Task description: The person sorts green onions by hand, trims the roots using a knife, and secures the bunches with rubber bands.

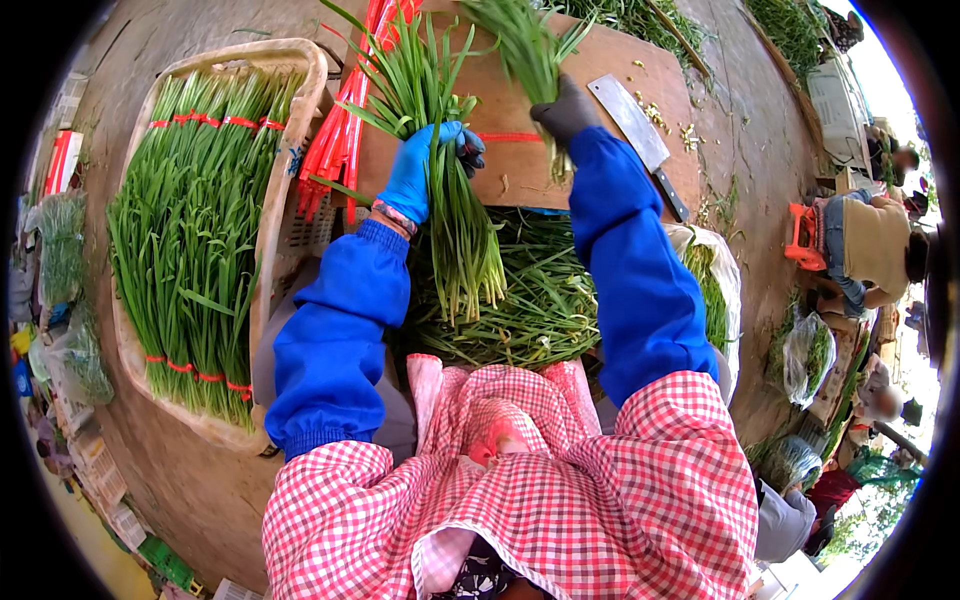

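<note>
My left hand, in a blue glove, grips the middle of a bunch of garlic chives. Its pale cut ends hang down towards my lap and its green leaves fan out above. In a dark glove, my right hand is shut on a second, smaller bunch of chives, blurred by motion over the board. Close by on the brown board, to the right of that hand, lies a cleaver with a black handle. A red strap lies across the board between my hands.
A plastic crate of chive bundles tied with red bands stands at left. Red ties hang over the board's left edge. Loose leaves heap above my lap. Trimmings lie by the cleaver. A person sits at far right.
</note>
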Demonstrator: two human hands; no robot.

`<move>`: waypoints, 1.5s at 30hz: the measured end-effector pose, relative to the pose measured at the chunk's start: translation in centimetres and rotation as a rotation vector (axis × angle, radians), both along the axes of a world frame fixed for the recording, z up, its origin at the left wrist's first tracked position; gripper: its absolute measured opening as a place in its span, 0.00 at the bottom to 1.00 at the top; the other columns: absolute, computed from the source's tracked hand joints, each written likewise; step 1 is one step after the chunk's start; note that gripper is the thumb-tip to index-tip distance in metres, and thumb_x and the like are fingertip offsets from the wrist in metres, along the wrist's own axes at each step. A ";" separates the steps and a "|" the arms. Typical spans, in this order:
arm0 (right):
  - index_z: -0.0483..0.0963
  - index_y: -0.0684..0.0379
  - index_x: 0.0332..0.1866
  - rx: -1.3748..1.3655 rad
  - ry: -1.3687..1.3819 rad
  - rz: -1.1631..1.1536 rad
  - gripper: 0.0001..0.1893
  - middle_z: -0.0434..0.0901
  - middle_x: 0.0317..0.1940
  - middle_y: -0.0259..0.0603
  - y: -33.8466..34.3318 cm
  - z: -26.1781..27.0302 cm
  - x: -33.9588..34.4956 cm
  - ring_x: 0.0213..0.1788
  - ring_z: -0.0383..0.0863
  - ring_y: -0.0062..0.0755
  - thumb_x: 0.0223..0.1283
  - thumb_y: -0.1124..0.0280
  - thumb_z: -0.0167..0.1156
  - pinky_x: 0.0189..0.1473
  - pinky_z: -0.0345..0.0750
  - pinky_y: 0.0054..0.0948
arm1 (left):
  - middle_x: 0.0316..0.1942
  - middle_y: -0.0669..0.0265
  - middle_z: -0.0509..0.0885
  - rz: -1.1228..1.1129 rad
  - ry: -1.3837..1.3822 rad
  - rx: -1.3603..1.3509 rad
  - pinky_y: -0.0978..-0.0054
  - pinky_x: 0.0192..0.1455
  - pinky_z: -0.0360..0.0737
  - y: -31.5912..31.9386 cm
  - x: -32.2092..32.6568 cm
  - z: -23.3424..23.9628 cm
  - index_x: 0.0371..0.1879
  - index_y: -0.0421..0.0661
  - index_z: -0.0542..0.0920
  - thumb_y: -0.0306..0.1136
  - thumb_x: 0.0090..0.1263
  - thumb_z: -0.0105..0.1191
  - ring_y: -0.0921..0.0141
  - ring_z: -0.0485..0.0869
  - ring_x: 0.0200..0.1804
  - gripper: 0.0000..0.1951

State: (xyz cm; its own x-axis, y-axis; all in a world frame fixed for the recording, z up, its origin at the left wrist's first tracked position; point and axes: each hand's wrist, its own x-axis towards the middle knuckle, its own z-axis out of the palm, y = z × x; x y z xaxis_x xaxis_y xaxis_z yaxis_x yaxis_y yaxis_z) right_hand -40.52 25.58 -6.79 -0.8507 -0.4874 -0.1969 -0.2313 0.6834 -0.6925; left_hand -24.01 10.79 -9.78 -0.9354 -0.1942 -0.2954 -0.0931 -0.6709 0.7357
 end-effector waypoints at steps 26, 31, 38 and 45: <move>0.48 0.55 0.69 -0.861 -0.578 0.444 0.50 0.69 0.57 0.48 6.0 7.4 17.7 0.60 0.66 0.35 0.40 0.64 0.72 0.60 0.65 0.34 | 0.60 0.46 0.65 -0.176 0.295 0.171 0.68 0.38 0.79 1.0 8.3 12.8 0.25 0.38 0.75 0.37 0.63 0.46 0.61 0.79 0.44 0.14; 0.65 0.59 0.57 -0.829 -1.062 0.322 0.31 0.76 0.48 0.37 7.8 7.6 26.0 0.50 0.74 0.27 0.46 0.69 0.69 0.56 0.70 0.31 | 0.56 0.48 0.70 -0.291 0.304 0.229 0.70 0.34 0.77 5.3 9.4 13.4 0.22 0.39 0.74 0.38 0.63 0.45 0.63 0.79 0.41 0.14; 0.72 0.63 0.46 -1.067 -0.999 0.022 0.17 0.79 0.35 0.37 14.3 5.4 29.5 0.34 0.80 0.25 0.51 0.73 0.64 0.39 0.78 0.26 | 0.61 0.49 0.65 -0.221 0.179 0.248 0.56 0.63 0.65 12.2 11.1 13.8 0.62 0.38 0.60 0.50 0.67 0.38 0.55 0.68 0.60 0.31; 0.70 0.65 0.47 -1.206 -0.984 -0.234 0.17 0.79 0.34 0.39 18.4 5.2 25.4 0.34 0.80 0.27 0.52 0.72 0.62 0.38 0.79 0.28 | 0.55 0.54 0.73 -0.262 -0.149 0.244 0.61 0.59 0.68 15.4 17.4 0.7 0.60 0.37 0.63 0.62 0.64 0.37 0.58 0.74 0.55 0.39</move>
State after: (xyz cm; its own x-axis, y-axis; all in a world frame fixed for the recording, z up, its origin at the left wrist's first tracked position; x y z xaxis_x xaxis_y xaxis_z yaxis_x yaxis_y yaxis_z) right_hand -15.16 43.97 -1.61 -0.7046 -0.6408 -0.3047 0.6481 -0.4063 -0.6442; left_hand -6.56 26.15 -9.07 -0.8873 0.1390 -0.4398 -0.3787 -0.7639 0.5226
